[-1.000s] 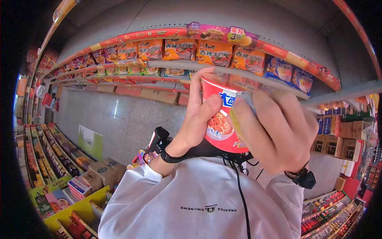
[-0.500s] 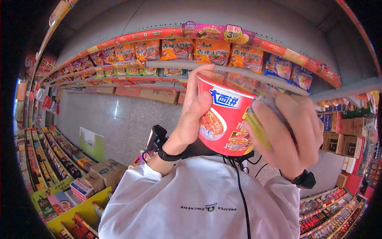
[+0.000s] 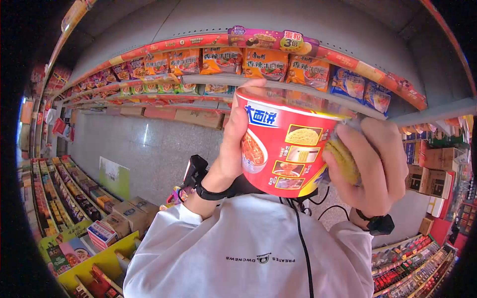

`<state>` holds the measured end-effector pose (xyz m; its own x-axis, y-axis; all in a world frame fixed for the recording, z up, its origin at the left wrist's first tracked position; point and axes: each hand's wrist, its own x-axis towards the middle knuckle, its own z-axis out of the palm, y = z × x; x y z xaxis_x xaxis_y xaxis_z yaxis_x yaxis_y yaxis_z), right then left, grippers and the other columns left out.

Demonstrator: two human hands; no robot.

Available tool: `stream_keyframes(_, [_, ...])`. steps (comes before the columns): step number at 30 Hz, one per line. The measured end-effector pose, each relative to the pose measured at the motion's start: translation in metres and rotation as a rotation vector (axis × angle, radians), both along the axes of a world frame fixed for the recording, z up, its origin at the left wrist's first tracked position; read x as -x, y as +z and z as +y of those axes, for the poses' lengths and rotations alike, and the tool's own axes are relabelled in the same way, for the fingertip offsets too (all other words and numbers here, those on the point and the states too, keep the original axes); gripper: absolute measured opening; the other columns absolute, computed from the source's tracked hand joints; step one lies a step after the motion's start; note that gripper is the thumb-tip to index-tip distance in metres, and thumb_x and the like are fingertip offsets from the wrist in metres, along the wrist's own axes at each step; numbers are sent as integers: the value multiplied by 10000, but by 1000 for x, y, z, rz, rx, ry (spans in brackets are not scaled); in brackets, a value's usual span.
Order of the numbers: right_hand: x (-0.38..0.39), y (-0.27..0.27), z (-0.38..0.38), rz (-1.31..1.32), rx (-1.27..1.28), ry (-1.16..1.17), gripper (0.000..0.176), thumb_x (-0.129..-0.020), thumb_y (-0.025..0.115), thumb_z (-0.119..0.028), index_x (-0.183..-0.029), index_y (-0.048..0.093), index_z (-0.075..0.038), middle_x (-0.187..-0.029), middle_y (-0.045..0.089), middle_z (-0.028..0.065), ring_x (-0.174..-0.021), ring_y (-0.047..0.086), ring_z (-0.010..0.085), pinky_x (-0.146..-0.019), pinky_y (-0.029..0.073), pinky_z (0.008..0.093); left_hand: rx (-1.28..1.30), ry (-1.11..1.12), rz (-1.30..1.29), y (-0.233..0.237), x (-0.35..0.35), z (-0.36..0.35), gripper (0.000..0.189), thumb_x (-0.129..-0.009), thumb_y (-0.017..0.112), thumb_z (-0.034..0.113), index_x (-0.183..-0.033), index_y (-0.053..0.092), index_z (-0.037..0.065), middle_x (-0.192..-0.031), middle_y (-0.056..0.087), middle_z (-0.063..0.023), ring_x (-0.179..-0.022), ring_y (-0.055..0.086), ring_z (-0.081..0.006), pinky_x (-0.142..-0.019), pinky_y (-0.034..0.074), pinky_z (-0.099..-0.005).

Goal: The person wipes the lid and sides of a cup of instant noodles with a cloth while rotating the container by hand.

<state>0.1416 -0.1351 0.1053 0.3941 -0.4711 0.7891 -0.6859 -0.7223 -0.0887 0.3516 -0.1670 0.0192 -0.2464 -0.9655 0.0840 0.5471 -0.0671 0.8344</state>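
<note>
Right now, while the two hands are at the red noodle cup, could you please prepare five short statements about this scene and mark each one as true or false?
1. The left hand grips the red noodle cup. True.
2. The right hand holds a pair of scissors. False: it holds a yellow and grey cloth at the cup's side.
3. Orange packets stand in a row beyond the red noodle cup. True.
4. The shirt is black. False: it is white.
5. Two dark wristbands are in view. True.
</note>
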Motion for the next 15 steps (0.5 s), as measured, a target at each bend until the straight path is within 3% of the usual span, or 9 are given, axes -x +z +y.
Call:
stream_keyframes(6, [8, -4, 5, -20, -78, -38, 361, -714, 829, -74, -1026, 702, 56, -964, 649, 186, -833, 637, 335, -731, 521, 407, -43, -58, 126, 0, -3, 0, 760, -1015, 419, 611, -1489, 301, 29, -1232, 565, -47, -1185, 596, -154, -1039, 481, -351])
stream_keyframes(15, [7, -6, 5, -60, 0, 11, 398, -696, 834, -106, -1030, 705, 69, -964, 652, 197, -824, 633, 329, -729, 519, 402, -97, -188, 271, 2, -4, -1, 751, -1018, 389, 625, -1468, 349, 26, -1274, 590, -101, -1205, 602, -201, -1050, 484, -385])
